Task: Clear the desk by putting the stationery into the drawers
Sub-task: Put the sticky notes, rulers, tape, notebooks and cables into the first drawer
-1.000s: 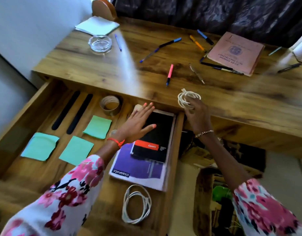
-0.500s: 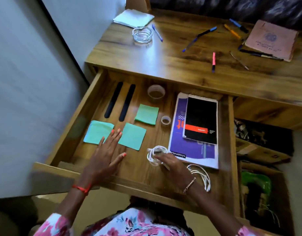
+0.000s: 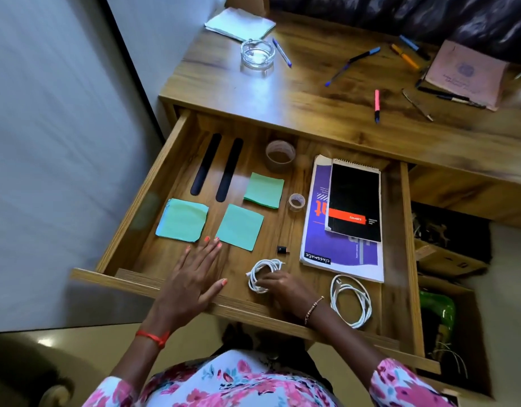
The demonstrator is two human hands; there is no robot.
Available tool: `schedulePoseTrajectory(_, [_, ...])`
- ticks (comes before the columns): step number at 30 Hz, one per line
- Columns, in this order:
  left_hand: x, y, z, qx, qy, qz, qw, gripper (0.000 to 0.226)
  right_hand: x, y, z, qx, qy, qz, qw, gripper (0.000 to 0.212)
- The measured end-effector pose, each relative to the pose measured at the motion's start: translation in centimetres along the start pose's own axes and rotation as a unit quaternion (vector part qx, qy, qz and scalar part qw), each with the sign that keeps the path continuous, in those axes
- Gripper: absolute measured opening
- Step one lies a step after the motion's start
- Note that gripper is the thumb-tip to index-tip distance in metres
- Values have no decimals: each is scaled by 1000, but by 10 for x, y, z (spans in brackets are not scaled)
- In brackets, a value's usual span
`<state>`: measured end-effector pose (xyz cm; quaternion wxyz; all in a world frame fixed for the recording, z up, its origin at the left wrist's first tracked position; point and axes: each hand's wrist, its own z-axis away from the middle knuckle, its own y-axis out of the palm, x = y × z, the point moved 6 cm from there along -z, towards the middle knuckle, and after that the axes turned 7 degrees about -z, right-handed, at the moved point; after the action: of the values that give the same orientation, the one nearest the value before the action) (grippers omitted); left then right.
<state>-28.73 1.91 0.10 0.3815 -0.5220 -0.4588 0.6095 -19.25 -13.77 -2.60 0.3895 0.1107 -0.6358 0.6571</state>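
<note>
The wooden drawer (image 3: 153,183) stands pulled out under the desk (image 3: 312,113). My right hand (image 3: 282,289) holds a coiled white cable (image 3: 260,273) down on the drawer floor near the front. My left hand (image 3: 191,277) lies flat with straight fingers on the drawer floor, just below the green sticky pads (image 3: 240,227). A second white cable (image 3: 351,304) lies to the right. A black spiral pad (image 3: 354,201) rests on a purple notebook (image 3: 341,254). On the desk lie several pens, among them a pink one (image 3: 377,105) and a blue one (image 3: 353,64).
In the drawer are two black strips (image 3: 206,168), a brown tape roll (image 3: 280,156), a small clear tape roll (image 3: 296,202) and a small black adapter (image 3: 282,249). On the desk sit a glass ashtray (image 3: 257,52), white paper (image 3: 240,23) and a pink booklet (image 3: 464,73).
My right hand carried the coiled cable from the desk edge down into the drawer front. My left hand left the black pad and now lies flat beside the sticky pads.
</note>
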Motion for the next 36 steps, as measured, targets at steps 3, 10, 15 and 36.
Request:
schedulePoseTrajectory(3, [-2, 3, 3, 14, 29, -6, 999, 81, 1, 2, 1, 27, 23, -13, 999, 40])
schedulePoseTrajectory(10, [-11, 2, 8, 43, 114, -16, 992, 95, 2, -16, 17, -83, 37, -13, 996, 25])
schedulePoseTrajectory(15, [-13, 4, 9, 58, 153, -31, 986, 93, 10, -30, 43, -184, 25, -5, 983, 54])
schedulePoseTrajectory(36, [-6, 2, -28, 26, 145, -82, 986, 99, -1, -39, 47, -209, 91, 136, 964, 80])
